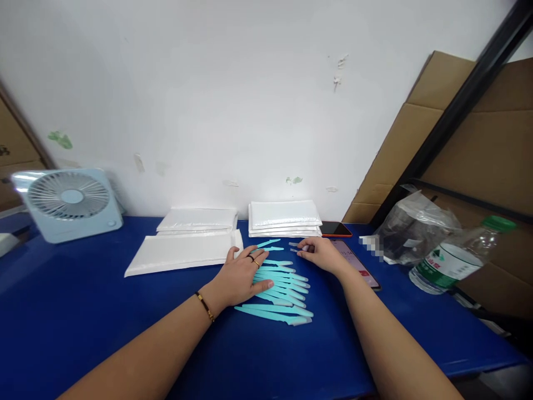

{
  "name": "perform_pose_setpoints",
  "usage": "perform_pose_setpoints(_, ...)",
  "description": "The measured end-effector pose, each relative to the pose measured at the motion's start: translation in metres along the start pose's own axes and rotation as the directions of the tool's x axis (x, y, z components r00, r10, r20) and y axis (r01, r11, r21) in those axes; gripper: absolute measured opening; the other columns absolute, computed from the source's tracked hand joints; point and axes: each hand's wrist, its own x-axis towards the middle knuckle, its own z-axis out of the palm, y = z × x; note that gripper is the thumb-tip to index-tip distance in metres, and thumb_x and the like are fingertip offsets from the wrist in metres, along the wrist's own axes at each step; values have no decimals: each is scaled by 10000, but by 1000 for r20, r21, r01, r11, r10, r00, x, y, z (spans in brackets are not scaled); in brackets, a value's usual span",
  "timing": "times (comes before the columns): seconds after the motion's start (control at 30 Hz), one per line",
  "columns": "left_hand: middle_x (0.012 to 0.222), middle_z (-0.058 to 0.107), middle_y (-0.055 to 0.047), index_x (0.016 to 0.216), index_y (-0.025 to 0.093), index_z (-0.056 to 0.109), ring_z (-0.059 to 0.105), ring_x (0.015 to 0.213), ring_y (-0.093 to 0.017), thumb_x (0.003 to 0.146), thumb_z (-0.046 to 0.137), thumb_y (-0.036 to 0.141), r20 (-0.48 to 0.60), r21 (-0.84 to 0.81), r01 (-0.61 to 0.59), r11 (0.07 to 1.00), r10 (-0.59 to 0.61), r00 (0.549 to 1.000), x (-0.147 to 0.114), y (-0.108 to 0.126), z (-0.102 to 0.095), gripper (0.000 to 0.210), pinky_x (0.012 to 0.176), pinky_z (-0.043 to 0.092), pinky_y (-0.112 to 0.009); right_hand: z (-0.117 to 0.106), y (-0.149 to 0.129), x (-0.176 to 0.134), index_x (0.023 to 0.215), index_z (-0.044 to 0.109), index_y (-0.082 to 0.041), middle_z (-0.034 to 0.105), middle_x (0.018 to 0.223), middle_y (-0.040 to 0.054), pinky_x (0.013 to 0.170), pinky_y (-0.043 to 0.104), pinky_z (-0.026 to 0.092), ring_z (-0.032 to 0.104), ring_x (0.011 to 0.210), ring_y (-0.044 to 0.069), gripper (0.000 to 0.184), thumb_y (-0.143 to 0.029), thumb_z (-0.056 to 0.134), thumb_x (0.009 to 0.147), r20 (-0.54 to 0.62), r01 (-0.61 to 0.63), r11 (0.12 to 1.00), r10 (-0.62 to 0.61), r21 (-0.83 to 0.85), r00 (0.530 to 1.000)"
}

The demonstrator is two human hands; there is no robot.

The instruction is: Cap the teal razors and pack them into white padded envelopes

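Several turquoise eyebrow razors [287,287] lie fanned out on the blue table, most with clear caps over their blade ends. My left hand [241,278] rests over their handles, fingers spread, palm down. Two razors [272,249] stick out past its fingertips at the far end, and no caps show on them. To their right, the fingers of my right hand [314,251] are pinched together. Small clear caps [293,244] poke out at these fingertips, apart from the razor ends. The left hand hides part of the handles.
White padded mailers [183,253] lie at left, with another mailer stack [285,216] by the wall. Beside my right arm are a lit phone [353,261], a second phone [336,229], a clear plastic bag [416,222] and a water bottle [453,261]. A fan [70,208] stands far left.
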Motion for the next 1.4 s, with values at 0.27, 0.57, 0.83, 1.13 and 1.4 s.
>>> perform_pose_setpoints(0.27, 1379, 387, -82, 1382, 262, 240, 319, 1256, -283, 818, 263, 666, 9, -14, -85, 996, 86, 996, -2, 10, 1, 694, 1017, 131, -505, 6, -6, 2, 738, 715, -205, 673, 719, 16, 591, 233, 428, 585, 636, 141, 103, -234, 624, 699, 35, 83, 996, -84, 18, 996)
perform_pose_setpoints(0.57, 1360, 409, -98, 1382, 251, 233, 338, 1235, -285, 814, 281, 665, 5, -45, -83, 996, 83, 997, -2, 12, -2, 705, 1002, 139, -508, 0, -7, -2, 693, 704, -199, 666, 730, 24, 612, 239, 435, 589, 655, 149, 102, -184, 603, 698, 37, 141, 986, -138, -87, 990)
perform_pose_setpoints(0.83, 1359, 414, -95, 1381, 252, 229, 346, 1230, -286, 808, 295, 667, 13, -73, -80, 994, 81, 997, -3, 11, -5, 711, 980, 170, -497, 8, -17, -1, 696, 711, -207, 657, 756, 17, 636, 232, 442, 600, 668, 132, 136, -182, 583, 736, 48, 197, 979, -194, -59, 980)
perform_pose_setpoints(1.13, 1372, 397, -98, 1384, 249, 220, 332, 1239, -295, 787, 324, 683, 14, -82, -85, 993, 86, 996, -2, 10, -2, 746, 973, 166, -493, 13, -10, -2, 736, 710, -181, 686, 702, 20, 585, 233, 463, 627, 654, 159, 121, -270, 637, 696, 112, 51, 989, -67, 138, 991)
perform_pose_setpoints(1.4, 1307, 472, -99, 1381, 235, 248, 370, 1195, -290, 780, 341, 685, 9, -129, -143, 981, 145, 989, -5, 22, -4, 756, 937, 236, -438, 19, -11, -2, 788, 710, -184, 683, 742, 27, 626, 255, 479, 622, 663, 153, 147, -261, 598, 732, 114, 96, 977, -119, 193, 986)
